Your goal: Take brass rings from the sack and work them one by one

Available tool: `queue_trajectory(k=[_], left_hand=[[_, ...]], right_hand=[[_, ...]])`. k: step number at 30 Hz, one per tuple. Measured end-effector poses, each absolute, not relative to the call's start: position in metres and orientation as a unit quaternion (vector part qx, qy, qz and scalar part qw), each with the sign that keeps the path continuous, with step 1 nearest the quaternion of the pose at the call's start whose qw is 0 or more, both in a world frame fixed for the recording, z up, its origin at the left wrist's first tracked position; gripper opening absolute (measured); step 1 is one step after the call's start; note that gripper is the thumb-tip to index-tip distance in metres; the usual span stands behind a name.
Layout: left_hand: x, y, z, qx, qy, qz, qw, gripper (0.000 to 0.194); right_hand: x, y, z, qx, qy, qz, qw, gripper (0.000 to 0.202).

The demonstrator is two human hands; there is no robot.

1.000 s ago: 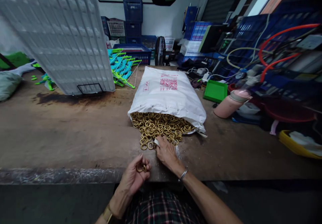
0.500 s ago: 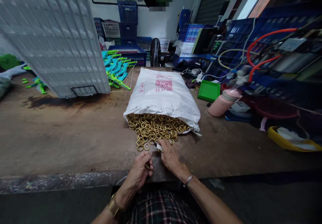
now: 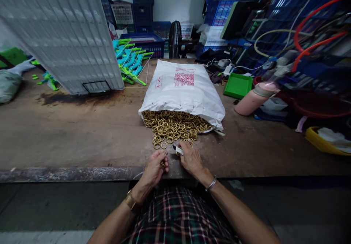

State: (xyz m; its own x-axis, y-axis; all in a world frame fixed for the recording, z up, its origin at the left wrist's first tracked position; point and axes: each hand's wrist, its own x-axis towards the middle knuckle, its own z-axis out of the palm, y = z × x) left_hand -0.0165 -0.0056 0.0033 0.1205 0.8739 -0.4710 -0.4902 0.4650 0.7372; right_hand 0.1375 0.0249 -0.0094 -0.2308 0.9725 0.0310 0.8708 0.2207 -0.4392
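Brass-coloured rings (image 3: pixel 175 129) spill from the mouth of a white sack (image 3: pixel 189 94) with red print, which lies on the table. My left hand (image 3: pixel 155 169) is closed near the table's front edge, fingers curled around a few brass rings that are mostly hidden. To its right, my right hand (image 3: pixel 192 160) is closed on a small white-handled tool (image 3: pixel 179 149) with a dark pointed tip. That tip points left, towards my left fingertips, just in front of the loose rings. Right fingers touch or nearly touch the closest rings.
A ribbed translucent plastic panel (image 3: pixel 68 35) stands at the left, beside green and turquoise plastic toys (image 3: pixel 133 63). On the right are a green tray (image 3: pixel 238 86), a pink cylinder (image 3: pixel 253 99) with orange hoses and a yellow basket (image 3: pixel 323 141). A fan (image 3: pixel 175 39) stands behind.
The view has tipped down, so the table and sack appear higher in the picture. Both hands keep nearly the same place by the rings, with the tool still in my right hand.
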Motion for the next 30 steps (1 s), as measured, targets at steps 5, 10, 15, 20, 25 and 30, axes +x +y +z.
queue_trajectory(k=[5,10,15,20,25,30], left_hand=[[-0.011,-0.006,0.005,0.258,0.509,0.454,0.684,0.034],[-0.007,-0.006,0.006,0.348,0.524,0.401,0.666,0.035],[-0.007,-0.006,0.006,0.431,0.547,0.428,0.576,0.027],[-0.006,-0.008,0.006,0.520,0.549,0.467,0.459,0.019],[-0.004,-0.012,0.007,0.556,0.519,0.469,0.448,0.019],[-0.007,-0.013,0.008,0.462,0.513,0.439,0.575,0.023]], right_hand=[[0.141,0.023,-0.013,-0.568,-0.754,0.212,0.253,0.031],[0.135,0.017,-0.003,-0.525,-0.743,0.250,0.331,0.024],[0.127,0.016,0.004,-0.548,-0.666,0.325,0.389,0.010],[0.128,0.018,0.006,-0.576,-0.611,0.409,0.356,0.024],[0.123,0.017,0.005,-0.568,-0.597,0.474,0.310,0.033],[0.120,0.018,0.006,-0.571,-0.609,0.453,0.312,0.029]])
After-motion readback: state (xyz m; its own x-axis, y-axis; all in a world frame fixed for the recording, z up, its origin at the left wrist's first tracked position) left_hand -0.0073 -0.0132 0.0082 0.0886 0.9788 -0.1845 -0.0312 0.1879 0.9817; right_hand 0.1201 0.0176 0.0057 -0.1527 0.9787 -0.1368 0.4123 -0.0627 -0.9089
